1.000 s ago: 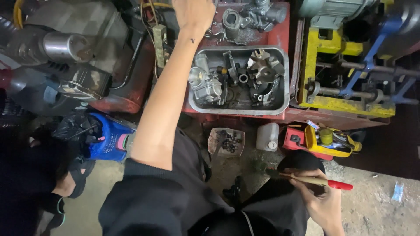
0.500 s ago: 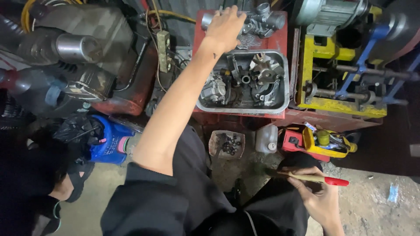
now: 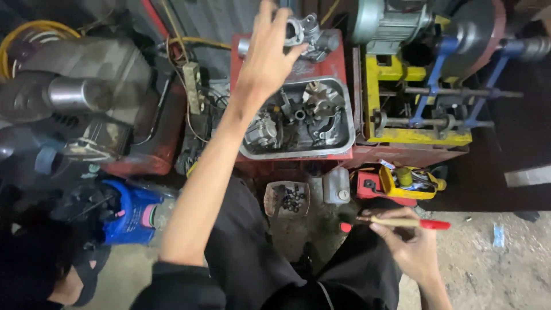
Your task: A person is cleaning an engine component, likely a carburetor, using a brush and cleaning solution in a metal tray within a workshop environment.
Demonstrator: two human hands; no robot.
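At the top centre of the frame, the left hand [image 3: 270, 54] reaches out with fingers spread, its fingertips at a grey metal casting [image 3: 307, 34] lying on the red box [image 3: 244, 57]; whether it grips the casting cannot be told. Just below sits a steel tray [image 3: 344, 135] of engine parts. At lower right, the right hand [image 3: 407, 247] is closed around a red-tipped brush [image 3: 402, 223].

Left hand [image 3: 268, 57] cut by the top edge at the fingertips, covering part of the grey metal casting [image 3: 307, 34] and blurred enough to hide the grip. Right hand [image 3: 408, 248] run off the bottom edge at the wrist, brush [image 3: 402, 222] bristles lost behind the knee. Small parts in the dish [image 3: 287, 198] too tiny to name.
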